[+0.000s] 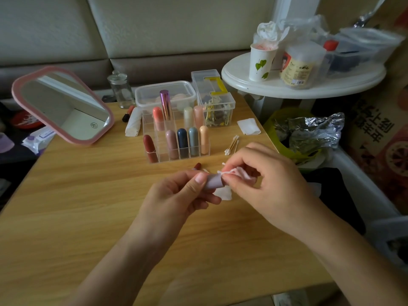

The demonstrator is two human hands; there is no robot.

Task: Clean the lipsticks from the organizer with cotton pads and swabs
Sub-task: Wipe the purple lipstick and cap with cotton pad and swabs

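- Two hands meet over the tabletop [88,195]: the left hand [176,193] grips a lilac lipstick [213,181] level, steadying it for wiping.
- The right hand [265,173] pinches a cotton pad [242,174] against its end.
- Beyond, swabs [231,146] lie within reach beside the organizer [162,154].

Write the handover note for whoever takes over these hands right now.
Left hand: grip on the lilac lipstick, held above the table.
Right hand: pinches a cotton pad against the tube's end.
Organizer stands behind, holding lipsticks; cotton swabs and a spare pad lie to its right; a dark red lipstick lies loose in front.
Done: this wipe is under way.
Left: finish, return it; which others are clean cannot be told.
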